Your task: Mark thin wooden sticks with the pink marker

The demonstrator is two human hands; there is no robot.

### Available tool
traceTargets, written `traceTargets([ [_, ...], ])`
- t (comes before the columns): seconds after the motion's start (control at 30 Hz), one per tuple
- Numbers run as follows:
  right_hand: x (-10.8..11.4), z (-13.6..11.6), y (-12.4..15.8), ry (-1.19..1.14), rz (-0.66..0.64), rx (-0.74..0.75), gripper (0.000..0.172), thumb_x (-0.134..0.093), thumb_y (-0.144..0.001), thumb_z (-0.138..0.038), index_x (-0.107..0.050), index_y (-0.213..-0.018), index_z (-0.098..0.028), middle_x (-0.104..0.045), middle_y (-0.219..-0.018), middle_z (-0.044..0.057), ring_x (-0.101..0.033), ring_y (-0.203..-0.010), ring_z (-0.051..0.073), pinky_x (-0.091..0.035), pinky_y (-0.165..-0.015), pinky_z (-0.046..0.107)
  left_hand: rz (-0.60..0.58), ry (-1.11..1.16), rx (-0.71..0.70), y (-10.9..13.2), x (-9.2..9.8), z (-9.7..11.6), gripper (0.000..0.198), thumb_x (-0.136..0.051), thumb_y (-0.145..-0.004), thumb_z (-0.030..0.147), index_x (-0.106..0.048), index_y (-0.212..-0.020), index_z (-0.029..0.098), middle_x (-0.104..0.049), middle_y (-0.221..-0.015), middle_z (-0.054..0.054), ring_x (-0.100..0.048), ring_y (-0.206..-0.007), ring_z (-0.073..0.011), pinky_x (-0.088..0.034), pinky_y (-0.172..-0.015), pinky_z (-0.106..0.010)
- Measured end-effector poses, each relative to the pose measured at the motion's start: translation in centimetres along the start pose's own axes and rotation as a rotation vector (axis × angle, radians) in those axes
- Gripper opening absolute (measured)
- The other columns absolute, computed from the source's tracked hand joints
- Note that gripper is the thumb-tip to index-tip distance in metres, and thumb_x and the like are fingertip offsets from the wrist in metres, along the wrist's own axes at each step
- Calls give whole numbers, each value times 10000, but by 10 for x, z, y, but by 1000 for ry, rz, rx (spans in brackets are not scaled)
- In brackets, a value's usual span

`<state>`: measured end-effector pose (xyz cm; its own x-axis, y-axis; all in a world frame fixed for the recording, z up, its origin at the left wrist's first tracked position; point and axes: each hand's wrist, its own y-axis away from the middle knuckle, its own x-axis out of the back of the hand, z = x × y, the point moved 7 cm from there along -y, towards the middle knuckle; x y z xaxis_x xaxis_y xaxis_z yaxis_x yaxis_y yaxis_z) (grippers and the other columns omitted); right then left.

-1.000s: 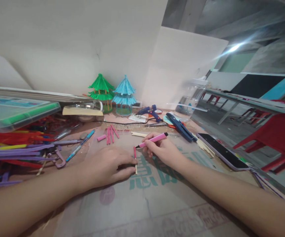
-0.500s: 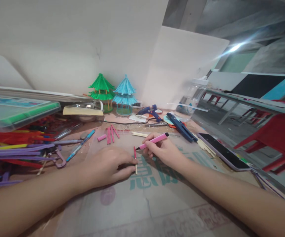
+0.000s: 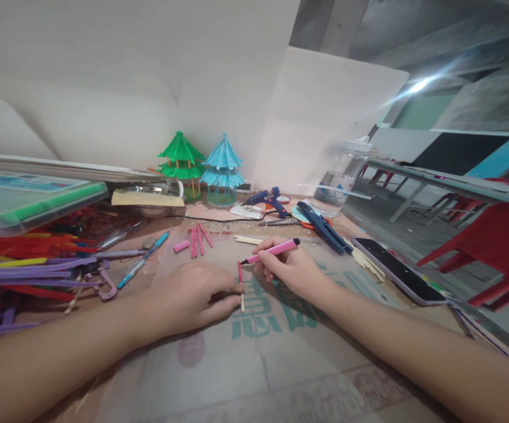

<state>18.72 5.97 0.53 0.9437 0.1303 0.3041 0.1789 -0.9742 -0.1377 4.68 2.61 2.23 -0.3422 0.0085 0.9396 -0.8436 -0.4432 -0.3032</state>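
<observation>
A pink marker [image 3: 276, 249] is gripped in my right hand [image 3: 287, 269], its black tip at the upper part of a small wooden stick [image 3: 240, 275]. That stick is pink along its upper length and pale at its lower end. With thumb and fingertips, my left hand [image 3: 201, 292] pinches the stick near its lower end against the plastic sheet [image 3: 210, 382]. Beyond my left hand lie several pink sticks [image 3: 196, 242] and the pink marker cap [image 3: 181, 247]. Pale uncoloured sticks [image 3: 249, 239] rest just behind my right hand.
At the back stand a green model pavilion [image 3: 180, 155] and a blue one [image 3: 223, 161]. A glue gun [image 3: 265, 198], a utility knife [image 3: 322, 228], a phone [image 3: 397, 270] and a water jug [image 3: 337, 182] are at the right. Pipe cleaners [image 3: 29, 273] and a blue pen [image 3: 143, 259] lie left.
The marker tip has shifted slightly up along the stick, toward its far end. My left hand stays in place, still pinching the stick.
</observation>
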Motion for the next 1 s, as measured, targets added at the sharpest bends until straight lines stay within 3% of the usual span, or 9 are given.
traceTargets([
  [1.0, 0, 1, -1, -16, -14, 21, 149, -571, -802, -337, -561, -844, -194, -618, -633, -24, -499, -485, 107, -413, -507, 244, -36, 23, 42, -1, -2, -3, 206, -501, -938, 270, -695, -931, 202, -719, -818, -18, -636, -722, -165, -414, -662, -267],
])
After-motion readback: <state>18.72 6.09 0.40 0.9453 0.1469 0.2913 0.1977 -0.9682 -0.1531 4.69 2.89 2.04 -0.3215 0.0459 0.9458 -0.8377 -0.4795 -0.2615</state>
